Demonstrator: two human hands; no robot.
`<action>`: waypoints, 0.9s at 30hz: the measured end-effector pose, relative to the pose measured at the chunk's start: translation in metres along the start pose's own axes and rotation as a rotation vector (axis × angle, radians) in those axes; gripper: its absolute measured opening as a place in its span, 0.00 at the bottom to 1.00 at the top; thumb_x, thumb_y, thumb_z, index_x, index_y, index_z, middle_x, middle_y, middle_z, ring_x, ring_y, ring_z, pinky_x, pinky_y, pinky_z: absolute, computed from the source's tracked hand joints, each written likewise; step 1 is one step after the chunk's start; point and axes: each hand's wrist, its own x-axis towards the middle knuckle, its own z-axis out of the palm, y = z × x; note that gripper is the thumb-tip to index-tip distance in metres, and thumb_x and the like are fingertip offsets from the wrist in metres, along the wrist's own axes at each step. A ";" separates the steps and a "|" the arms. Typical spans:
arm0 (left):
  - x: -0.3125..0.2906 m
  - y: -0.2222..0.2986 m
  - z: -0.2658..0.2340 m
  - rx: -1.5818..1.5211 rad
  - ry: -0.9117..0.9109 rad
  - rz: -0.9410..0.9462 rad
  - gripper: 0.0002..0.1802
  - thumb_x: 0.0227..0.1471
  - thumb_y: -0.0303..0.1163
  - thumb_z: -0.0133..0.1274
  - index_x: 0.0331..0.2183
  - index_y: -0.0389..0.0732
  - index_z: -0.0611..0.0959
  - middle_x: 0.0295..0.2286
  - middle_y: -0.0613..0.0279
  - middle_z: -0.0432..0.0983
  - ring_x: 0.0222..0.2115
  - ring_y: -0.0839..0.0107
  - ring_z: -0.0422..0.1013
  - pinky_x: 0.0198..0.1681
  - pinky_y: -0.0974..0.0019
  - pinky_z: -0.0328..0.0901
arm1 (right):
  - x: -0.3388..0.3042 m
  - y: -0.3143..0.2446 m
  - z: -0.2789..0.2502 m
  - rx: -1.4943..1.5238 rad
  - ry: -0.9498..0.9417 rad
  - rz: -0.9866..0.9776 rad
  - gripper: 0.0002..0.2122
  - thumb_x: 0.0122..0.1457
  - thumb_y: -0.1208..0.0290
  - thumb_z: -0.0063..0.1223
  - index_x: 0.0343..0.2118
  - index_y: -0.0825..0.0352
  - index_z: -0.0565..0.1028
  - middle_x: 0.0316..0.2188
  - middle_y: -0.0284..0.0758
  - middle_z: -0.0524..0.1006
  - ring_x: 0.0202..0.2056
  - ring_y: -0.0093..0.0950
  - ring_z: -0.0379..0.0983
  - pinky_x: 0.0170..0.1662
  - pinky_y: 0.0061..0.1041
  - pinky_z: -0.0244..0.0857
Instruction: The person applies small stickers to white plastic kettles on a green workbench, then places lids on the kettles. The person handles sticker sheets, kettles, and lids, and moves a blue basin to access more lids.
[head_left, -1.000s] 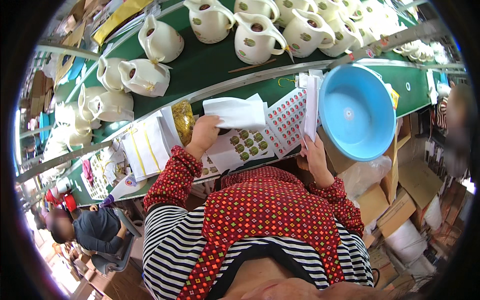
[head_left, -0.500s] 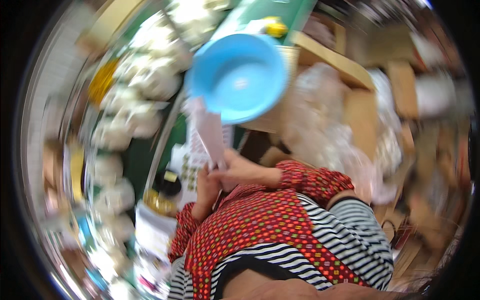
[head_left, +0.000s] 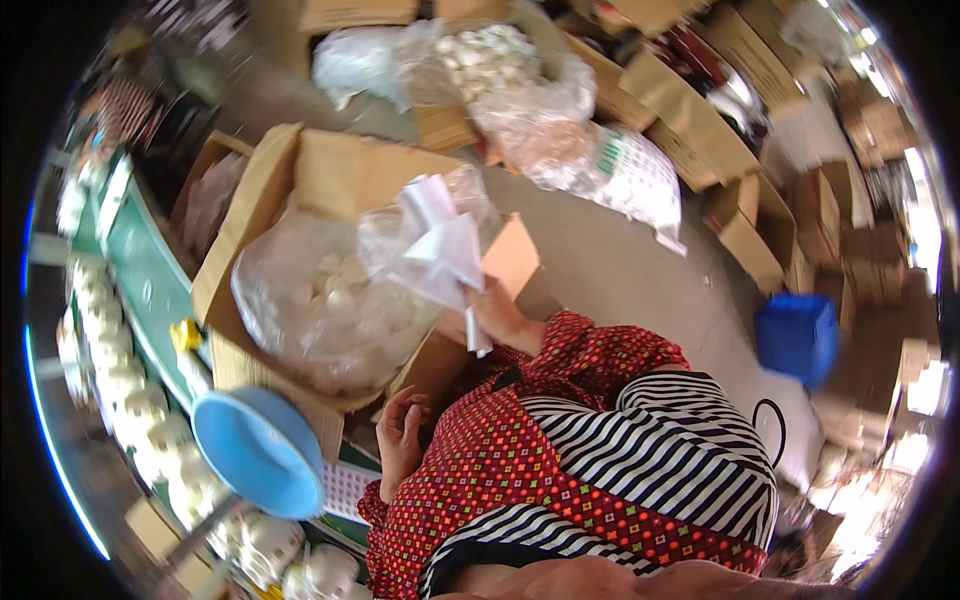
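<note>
- Two hands are in view, both coming out of red patterned sleeves near the middle of the frame.
- Her right hand (head_left: 497, 318) is closed around a crumpled bunch of white paper sheets (head_left: 440, 245), the fingers wrapped about its lower end; the bunch stands just above centre.
- Those sheets hang over the open top of a large brown cardboard box (head_left: 330, 170), at its right-hand edge, and seem to touch the bag inside it.
- Inside the box lies a clear plastic bag of pale, rounded pieces (head_left: 310, 310), filling most of the left centre of the picture.
- Her left hand (head_left: 402, 432) is lower, below the box corner, fingers loosely curled and holding nothing; it sits just beside the box's lower wall.
- Just left of that hand, at the lower left, is a round light-blue plastic basin (head_left: 258, 450), tilted, its rim close to the box.
- Beyond the basin, along the far left rim, a green conveyor surface (head_left: 140, 270) carries a blurred row of white ceramic pots (head_left: 120, 380).
- At the upper centre sits a second clear bag of small white pieces (head_left: 500, 60), with more cardboard cartons (head_left: 700, 120) around it on the grey floor.
- Far right, a blue plastic crate (head_left: 797, 335) stands well apart from both hands.
</note>
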 end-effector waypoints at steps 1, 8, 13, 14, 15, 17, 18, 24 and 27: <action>0.011 -0.002 -0.002 0.082 -0.036 -0.046 0.19 0.68 0.27 0.51 0.58 0.33 0.76 0.45 0.59 0.80 0.40 0.75 0.75 0.47 0.69 0.71 | -0.002 0.007 -0.031 -0.054 0.162 0.032 0.17 0.72 0.62 0.49 0.47 0.74 0.79 0.30 0.41 0.81 0.34 0.27 0.76 0.40 0.32 0.71; 0.076 -0.015 0.024 0.439 -0.250 -0.248 0.16 0.69 0.31 0.50 0.53 0.33 0.79 0.42 0.60 0.82 0.37 0.75 0.76 0.43 0.70 0.72 | -0.113 0.140 -0.204 -0.274 0.628 0.515 0.28 0.70 0.46 0.49 0.45 0.76 0.80 0.30 0.47 0.82 0.32 0.37 0.78 0.41 0.42 0.70; 0.095 -0.015 0.048 0.497 -0.348 -0.382 0.16 0.70 0.32 0.50 0.54 0.34 0.80 0.42 0.59 0.82 0.36 0.76 0.77 0.41 0.70 0.72 | -0.280 0.268 -0.315 -0.998 0.805 0.790 0.28 0.68 0.47 0.48 0.32 0.74 0.80 0.30 0.56 0.82 0.32 0.53 0.81 0.33 0.48 0.72; 0.104 -0.017 0.042 0.537 -0.341 -0.382 0.16 0.70 0.33 0.50 0.53 0.34 0.80 0.42 0.59 0.82 0.36 0.76 0.77 0.41 0.70 0.72 | -0.282 0.237 -0.316 -0.279 1.196 0.996 0.27 0.65 0.48 0.46 0.35 0.76 0.79 0.36 0.62 0.81 0.41 0.60 0.79 0.45 0.52 0.73; 0.110 -0.017 0.042 0.556 -0.360 -0.401 0.16 0.70 0.33 0.50 0.53 0.34 0.80 0.42 0.59 0.82 0.37 0.76 0.77 0.41 0.70 0.72 | -0.309 0.234 -0.328 -0.234 1.239 1.082 0.27 0.64 0.49 0.47 0.39 0.78 0.75 0.39 0.64 0.80 0.43 0.60 0.78 0.48 0.50 0.72; 0.092 -0.021 0.051 0.605 -0.379 -0.437 0.17 0.70 0.34 0.50 0.53 0.35 0.80 0.42 0.59 0.82 0.36 0.75 0.77 0.40 0.70 0.73 | -0.378 0.249 -0.334 -0.318 1.205 1.210 0.30 0.62 0.50 0.49 0.48 0.81 0.69 0.44 0.67 0.78 0.49 0.60 0.77 0.54 0.48 0.71; 0.102 -0.028 0.050 0.629 -0.406 -0.455 0.17 0.70 0.34 0.50 0.53 0.35 0.80 0.42 0.59 0.82 0.35 0.75 0.77 0.40 0.70 0.73 | -0.405 0.268 -0.330 -0.371 1.167 1.269 0.32 0.60 0.51 0.50 0.52 0.83 0.65 0.46 0.68 0.77 0.51 0.60 0.76 0.57 0.47 0.70; 0.104 -0.044 0.045 0.643 -0.489 -0.457 0.17 0.69 0.35 0.51 0.52 0.35 0.81 0.42 0.59 0.83 0.35 0.75 0.77 0.40 0.70 0.73 | -0.444 0.313 -0.269 -0.475 0.663 1.527 0.34 0.53 0.49 0.62 0.50 0.80 0.75 0.46 0.61 0.80 0.51 0.52 0.78 0.55 0.46 0.72; 0.099 -0.027 0.055 0.632 -0.439 -0.448 0.16 0.69 0.36 0.52 0.53 0.38 0.81 0.41 0.62 0.83 0.35 0.74 0.77 0.39 0.69 0.73 | -0.426 0.295 -0.248 -0.638 0.586 1.424 0.39 0.49 0.42 0.68 0.47 0.82 0.78 0.45 0.61 0.81 0.51 0.49 0.79 0.54 0.45 0.72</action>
